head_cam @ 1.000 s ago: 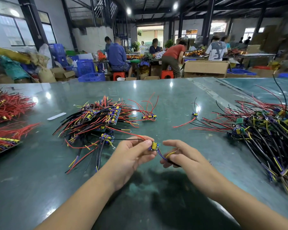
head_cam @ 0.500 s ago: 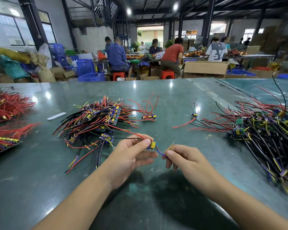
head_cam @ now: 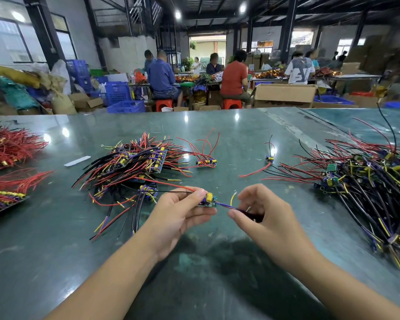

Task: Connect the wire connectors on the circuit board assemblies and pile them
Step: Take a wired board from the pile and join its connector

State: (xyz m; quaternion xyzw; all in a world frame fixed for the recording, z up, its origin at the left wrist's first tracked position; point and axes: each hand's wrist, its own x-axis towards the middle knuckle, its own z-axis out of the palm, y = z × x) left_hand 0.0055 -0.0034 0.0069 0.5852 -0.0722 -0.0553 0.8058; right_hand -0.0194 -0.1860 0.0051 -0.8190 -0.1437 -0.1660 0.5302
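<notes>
Head view: the left hand (head_cam: 183,218) is holding a small circuit board assembly (head_cam: 208,200) above the table (head_cam: 240,139), with the thumb and fingers (head_cam: 198,194) clamped on the board's left end. A red wire (head_cam: 171,184) and a black wire (head_cam: 176,192) are running from the board to the left, toward the pile. The right hand (head_cam: 263,218) is gripping the purple wires (head_cam: 226,206) leaving the board's right end, its fingers curled around them near the palm. A yellow wire (head_cam: 232,198) is standing up between the two hands.

Left of the hands, a pile of finished assemblies (head_cam: 134,165) is lying on the table, wires fanning outward. Behind the hands, a short row of boards (head_cam: 206,162) with red leads is lying apart from that pile, and a single board (head_cam: 268,158) is sitting further right. A large tangle of unworked assemblies (head_cam: 367,181) is occupying the right side of the table. Red wire bundles (head_cam: 7,148) are lying at the far left edge, and a white strip (head_cam: 77,160) is lying between them and the pile.
</notes>
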